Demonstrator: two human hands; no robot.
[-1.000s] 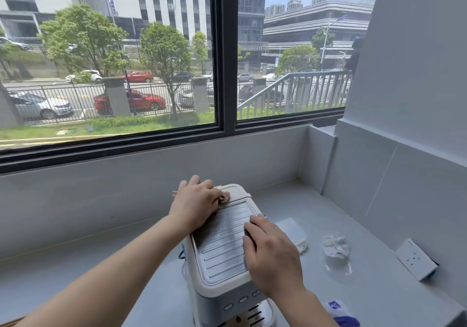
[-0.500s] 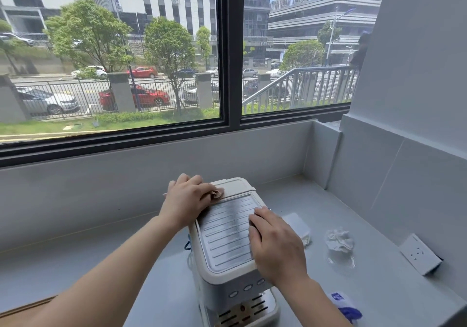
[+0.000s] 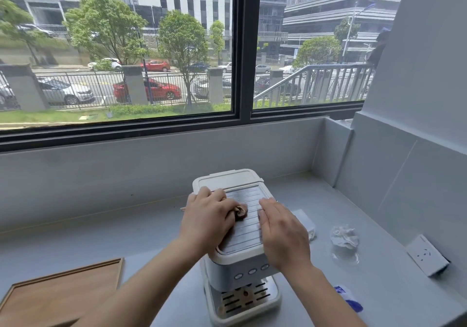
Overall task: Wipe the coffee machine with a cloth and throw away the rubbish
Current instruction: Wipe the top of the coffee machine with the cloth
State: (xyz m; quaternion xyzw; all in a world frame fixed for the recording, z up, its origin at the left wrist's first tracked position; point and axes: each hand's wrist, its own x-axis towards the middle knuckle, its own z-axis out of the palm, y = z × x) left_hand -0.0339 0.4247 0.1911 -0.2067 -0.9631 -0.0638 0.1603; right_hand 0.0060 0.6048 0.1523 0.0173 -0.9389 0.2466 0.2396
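Observation:
A small white coffee machine (image 3: pixel 227 180) with a ribbed metal top stands on the grey counter (image 3: pixel 379 288). My left hand (image 3: pixel 207 215) presses a bunched brownish cloth (image 3: pixel 241 211) onto the middle of the ribbed top. My right hand (image 3: pixel 283 233) lies flat along the machine's right top edge, fingers together, holding nothing. To the right of the machine lie a crumpled white tissue (image 3: pixel 345 237) in a clear plastic lid, a white wrapper (image 3: pixel 304 219) partly hidden by my right hand, and a blue-and-white packet (image 3: pixel 350 299).
A wooden tray (image 3: pixel 58 293) sits at the front left of the counter. A white socket (image 3: pixel 427 254) is fixed to the right wall. The grey back wall and a large window rise behind the machine. A thin stick (image 3: pixel 183 208) pokes out behind my left hand.
My left hand has slid the cloth from the back left corner of the lid toward the middle of the ribbed top. The view has shifted, so the wooden tray shows now.

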